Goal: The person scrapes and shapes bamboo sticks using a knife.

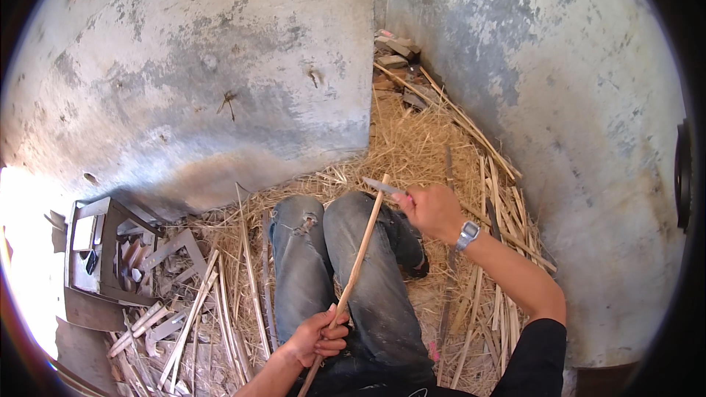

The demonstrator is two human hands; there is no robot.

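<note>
A long pale wooden stick (358, 257) slants across my lap, its upper end over my knee. My left hand (318, 336) is wrapped round its lower part, close to my body. In my right hand (432, 211), closed round a handle that is mostly hidden, is a knife with a pink bit by the thumb. Its grey blade (380, 186) lies across the stick just below the top end and seems to touch it. A digital watch (468, 234) is on my right wrist. Under the stick are my legs in worn jeans (301, 279).
Shavings and straw-like strips (412, 136) cover the floor ahead. Several split sticks (507, 213) lie along the right wall (588, 140), and others (193, 312) to my left. A dark wooden frame (110, 250) stands at the far left, beside scraps. A bare wall (184, 81) rises in front.
</note>
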